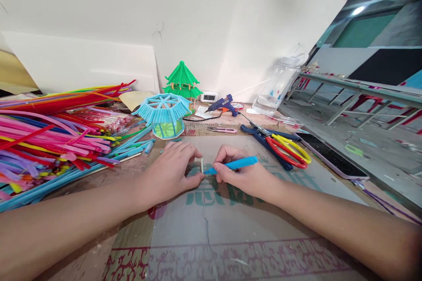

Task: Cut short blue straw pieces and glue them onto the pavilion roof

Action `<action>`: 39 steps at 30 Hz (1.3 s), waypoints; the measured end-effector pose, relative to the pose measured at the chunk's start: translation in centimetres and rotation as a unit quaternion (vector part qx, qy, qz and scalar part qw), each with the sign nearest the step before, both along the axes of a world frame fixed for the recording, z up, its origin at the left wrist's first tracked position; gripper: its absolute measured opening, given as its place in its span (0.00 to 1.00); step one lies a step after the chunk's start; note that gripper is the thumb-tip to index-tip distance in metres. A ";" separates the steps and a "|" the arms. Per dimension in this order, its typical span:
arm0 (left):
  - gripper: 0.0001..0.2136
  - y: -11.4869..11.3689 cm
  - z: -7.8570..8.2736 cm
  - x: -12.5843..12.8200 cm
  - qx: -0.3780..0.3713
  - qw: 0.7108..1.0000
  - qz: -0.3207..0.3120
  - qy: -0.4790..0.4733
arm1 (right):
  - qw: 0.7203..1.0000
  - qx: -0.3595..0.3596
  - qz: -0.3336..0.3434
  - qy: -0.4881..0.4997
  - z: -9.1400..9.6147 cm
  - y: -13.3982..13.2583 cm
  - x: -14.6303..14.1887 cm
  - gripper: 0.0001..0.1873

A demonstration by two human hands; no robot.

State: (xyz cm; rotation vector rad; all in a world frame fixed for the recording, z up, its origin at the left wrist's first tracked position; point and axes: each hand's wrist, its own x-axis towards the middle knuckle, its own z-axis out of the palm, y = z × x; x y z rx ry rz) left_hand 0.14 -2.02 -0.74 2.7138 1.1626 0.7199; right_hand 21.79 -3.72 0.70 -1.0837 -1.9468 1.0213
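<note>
My left hand (174, 167) pinches a short pale stick (202, 165) upright between thumb and forefinger, just over the cardboard (184, 228). In my right hand (235, 170) is a blue marker pen (242, 163), held in a writing grip. Its tip points left and meets, or nearly meets, the lower part of the stick. Beyond my left hand stands a light-blue pavilion model (165, 112) made of pipe cleaners, with a green pavilion model (182, 80) behind it.
Bundles of coloured pipe cleaners (49, 136) fill the left side. Pliers (263, 140), scissors (290, 151) and a phone (331, 153) lie right. Farther back are a glue gun (224, 104), a small clock (209, 96), a pink craft knife (222, 130) and a clear bottle (277, 85).
</note>
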 end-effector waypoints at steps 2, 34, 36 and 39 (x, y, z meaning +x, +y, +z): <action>0.12 0.1 0.0 0.0 -0.003 1.000 0.000 -0.001 | 1.000 0.004 -0.008 0.001 0.0 -0.1 0.0 0.07; 0.11 -0.1 0.0 0.0 -0.007 1.000 0.002 -0.012 | 1.000 -0.007 -0.016 0.022 -0.3 0.0 0.1 0.10; 0.11 -0.1 0.0 0.0 -0.007 1.000 0.004 -0.011 | 1.000 0.003 -0.016 0.004 -0.3 0.0 0.1 0.09; 0.11 -0.1 0.0 0.1 -0.008 1.000 0.004 -0.012 | 1.000 0.019 -0.018 -0.002 -0.3 0.0 0.1 0.08</action>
